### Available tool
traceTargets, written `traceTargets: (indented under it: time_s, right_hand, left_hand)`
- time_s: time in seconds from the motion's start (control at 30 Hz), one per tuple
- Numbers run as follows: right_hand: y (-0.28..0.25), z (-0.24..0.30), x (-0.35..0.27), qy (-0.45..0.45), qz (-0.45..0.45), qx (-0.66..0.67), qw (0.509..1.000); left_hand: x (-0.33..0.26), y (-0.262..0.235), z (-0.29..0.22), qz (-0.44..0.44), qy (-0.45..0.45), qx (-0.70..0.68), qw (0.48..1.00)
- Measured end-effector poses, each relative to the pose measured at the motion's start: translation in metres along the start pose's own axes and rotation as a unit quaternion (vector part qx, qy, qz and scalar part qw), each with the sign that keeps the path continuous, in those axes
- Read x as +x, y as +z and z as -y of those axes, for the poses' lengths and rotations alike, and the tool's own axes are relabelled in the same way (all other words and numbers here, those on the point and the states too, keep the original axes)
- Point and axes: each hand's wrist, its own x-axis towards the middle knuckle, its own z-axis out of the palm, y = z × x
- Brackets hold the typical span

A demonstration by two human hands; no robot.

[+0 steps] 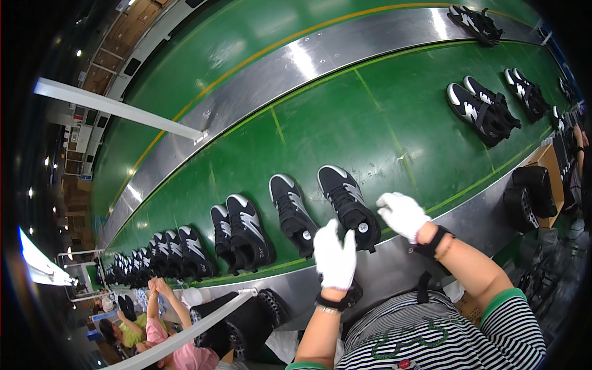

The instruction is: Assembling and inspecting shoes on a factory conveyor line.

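My left hand (335, 254), in a white glove, is over the near edge of the green belt, thumb apart from its fingers, between two black sneakers with silver-grey trim. The left sneaker (288, 206) and the right sneaker (346, 200) lie toes away from me, each with a round white label inside its heel. To the right of the right sneaker hovers my right hand (402, 216), also white-gloved, its fingers a little bent and apart from the thumb. Neither hand visibly holds anything. A dark item (354, 293) beneath my left wrist is mostly hidden.
More sneaker pairs (240, 231) stand along the belt to the left, others (484, 111) to the right. A metal rail (271, 65) runs behind. A cardboard box (550, 179) and black shoes (523, 206) sit at right. Co-workers' hands (159, 287) reach in at lower left, near a white post (185, 336).
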Motion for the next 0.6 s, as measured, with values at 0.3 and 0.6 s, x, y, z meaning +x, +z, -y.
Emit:
traceTargets:
  time_s: [0.3, 0.6]
  right_hand:
    - [-0.151, 0.000, -0.151, 0.024, 0.015, -0.200, 0.979]
    - [-0.065, -0.063, -0.241, 0.245, -0.029, -0.298, 0.922]
  left_hand:
    - [-0.114, -0.087, 0.002, -0.007, -0.049, 0.019, 0.999]
    - [-0.122, 0.003, -0.057, 0.140, 0.152, 0.031, 0.978]
